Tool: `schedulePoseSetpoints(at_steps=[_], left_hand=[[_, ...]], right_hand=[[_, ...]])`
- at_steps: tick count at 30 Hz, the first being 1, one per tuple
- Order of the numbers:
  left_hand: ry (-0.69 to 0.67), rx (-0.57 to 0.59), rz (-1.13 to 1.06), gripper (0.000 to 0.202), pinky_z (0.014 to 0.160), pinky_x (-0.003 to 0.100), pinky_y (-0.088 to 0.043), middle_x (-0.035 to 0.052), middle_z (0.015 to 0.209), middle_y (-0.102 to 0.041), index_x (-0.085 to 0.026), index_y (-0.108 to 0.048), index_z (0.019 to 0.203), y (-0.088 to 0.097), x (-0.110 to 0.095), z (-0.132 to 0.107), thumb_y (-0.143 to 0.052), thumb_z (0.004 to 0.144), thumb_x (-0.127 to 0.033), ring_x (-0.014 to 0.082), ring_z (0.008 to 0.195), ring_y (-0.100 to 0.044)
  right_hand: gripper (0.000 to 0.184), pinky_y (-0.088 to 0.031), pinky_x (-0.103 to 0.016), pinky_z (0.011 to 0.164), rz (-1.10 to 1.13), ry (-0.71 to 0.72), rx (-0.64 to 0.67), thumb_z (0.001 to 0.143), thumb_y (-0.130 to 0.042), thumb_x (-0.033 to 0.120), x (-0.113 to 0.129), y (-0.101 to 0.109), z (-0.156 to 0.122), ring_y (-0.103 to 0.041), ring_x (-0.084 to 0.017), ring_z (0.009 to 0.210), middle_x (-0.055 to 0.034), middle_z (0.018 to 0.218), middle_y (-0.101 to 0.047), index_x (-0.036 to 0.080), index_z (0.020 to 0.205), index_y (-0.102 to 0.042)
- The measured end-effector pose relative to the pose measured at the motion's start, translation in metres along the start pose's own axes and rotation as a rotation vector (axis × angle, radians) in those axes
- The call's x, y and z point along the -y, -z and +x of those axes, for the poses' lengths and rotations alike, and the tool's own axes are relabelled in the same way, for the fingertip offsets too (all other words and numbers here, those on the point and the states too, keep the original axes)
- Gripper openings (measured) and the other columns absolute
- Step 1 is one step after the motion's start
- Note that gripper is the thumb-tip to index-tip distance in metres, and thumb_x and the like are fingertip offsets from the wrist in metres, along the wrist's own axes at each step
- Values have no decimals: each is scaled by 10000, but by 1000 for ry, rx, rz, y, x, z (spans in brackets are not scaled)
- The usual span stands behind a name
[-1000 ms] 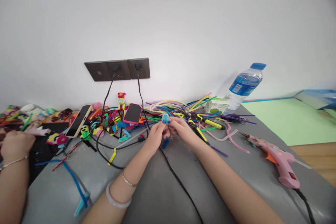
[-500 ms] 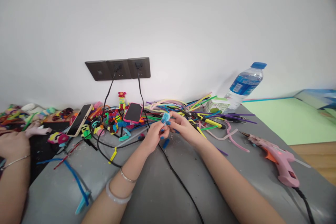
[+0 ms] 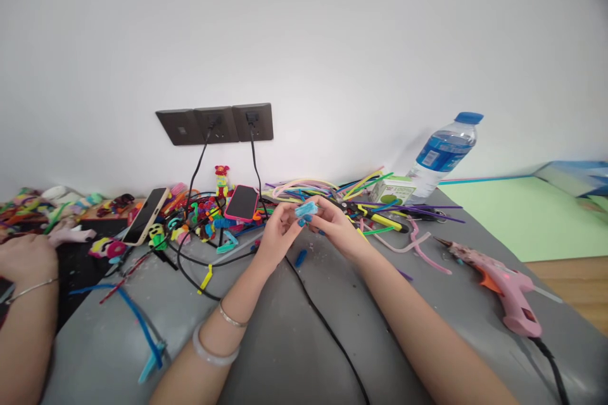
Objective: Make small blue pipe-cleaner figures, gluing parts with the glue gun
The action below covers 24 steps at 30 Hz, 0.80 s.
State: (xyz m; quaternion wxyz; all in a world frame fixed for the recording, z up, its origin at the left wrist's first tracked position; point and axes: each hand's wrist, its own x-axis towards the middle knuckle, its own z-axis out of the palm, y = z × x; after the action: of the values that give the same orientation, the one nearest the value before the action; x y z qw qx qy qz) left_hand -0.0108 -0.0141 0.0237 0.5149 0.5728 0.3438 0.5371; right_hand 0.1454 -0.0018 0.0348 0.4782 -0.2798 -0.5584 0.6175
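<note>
Both my hands meet above the middle of the grey table (image 3: pixel 294 342). My left hand (image 3: pixel 278 235) and my right hand (image 3: pixel 332 224) pinch a small light-blue fuzzy piece (image 3: pixel 306 209) between their fingertips, lifted a little off the table. A short blue scrap (image 3: pixel 300 258) lies on the table just below them. A black cable (image 3: pixel 327 329) runs under my hands toward the near edge. Behind my hands lies a pile of coloured pipe cleaners (image 3: pixel 327 193).
A pink glue gun (image 3: pixel 503 288) lies at the right, a water bottle (image 3: pixel 444 155) and a small green box (image 3: pixel 392 190) behind it. Yellow-handled pliers (image 3: pixel 380 218), two phones (image 3: pixel 242 202) and wall sockets (image 3: pixel 216 124) are at the back. Another person's hand (image 3: pixel 26 259) rests at the left.
My hands have risen slightly and turned the light-blue piece, which now lies more sideways between my fingertips. The other person's hand shifted a little at the left.
</note>
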Motion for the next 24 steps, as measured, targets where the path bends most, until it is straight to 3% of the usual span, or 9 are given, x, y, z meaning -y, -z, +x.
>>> schedulePoseSetpoints(at_steps=[11, 17, 24], left_hand=[[-42, -120, -8, 321, 545, 236, -519, 29, 890, -613, -203, -564, 968, 0, 2, 0, -696, 800, -443, 124, 654, -604], [-84, -141, 21, 299, 622, 219, -521, 43, 929, -614, -200, -574, 971, 1, 3, 1, -725, 772, -365, 137, 785, -607], [-85, -167, 50, 248, 698, 252, -537, 39, 880, -631, -190, -609, 931, 2, 8, 1, -721, 769, -341, 143, 792, -615]], right_hand=[[322, -456, -265, 656, -108, 51, -54, 793, -739, 439, -1, 4, 2, -568, -155, 806, -31, 954, -628, 223, 1001, -622], [332, -463, -277, 645, -152, 95, -74, 792, -733, 469, -3, 5, 3, -565, -161, 771, -33, 907, -630, 224, 981, -614], [321, -461, -286, 671, -191, 84, -52, 800, -729, 469, -1, 5, 2, -568, -163, 763, -38, 885, -643, 207, 949, -621]])
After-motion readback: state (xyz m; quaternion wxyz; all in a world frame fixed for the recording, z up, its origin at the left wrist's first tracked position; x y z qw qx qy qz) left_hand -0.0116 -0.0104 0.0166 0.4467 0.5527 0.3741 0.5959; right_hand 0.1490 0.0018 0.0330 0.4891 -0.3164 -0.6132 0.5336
